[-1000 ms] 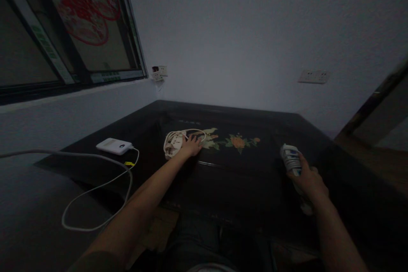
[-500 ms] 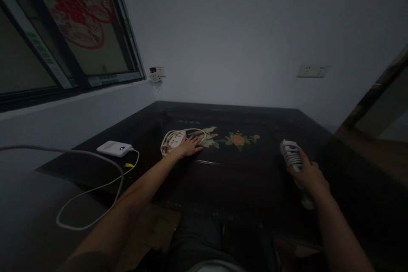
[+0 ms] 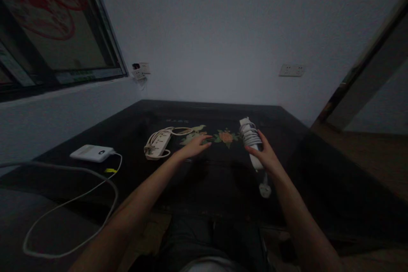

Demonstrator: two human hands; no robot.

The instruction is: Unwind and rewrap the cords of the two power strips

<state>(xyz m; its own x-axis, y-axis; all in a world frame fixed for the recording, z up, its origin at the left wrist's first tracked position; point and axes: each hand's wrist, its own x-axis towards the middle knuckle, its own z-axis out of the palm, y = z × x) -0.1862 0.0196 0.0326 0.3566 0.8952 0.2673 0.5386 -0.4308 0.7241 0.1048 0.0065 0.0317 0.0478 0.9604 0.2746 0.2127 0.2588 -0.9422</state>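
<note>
My right hand grips a white power strip with its cord wound round it, raised at a slant over the dark table. The strip's plug hangs from its lower end. My left hand is held over the painted flowers at the table's middle, fingers apart and nothing in them. Left of that hand lies a second white power strip, with its own cord looped about it; the hand does not touch it.
A white power bank lies at the table's left, its cable looping toward me. Beside it is a small yellow tag. Wall sockets and a window are beyond the table. A doorway opens at the right.
My left hand has come away from the power strip on the table. My right hand has brought the other strip inward, toward the middle. The view has turned slightly right.
</note>
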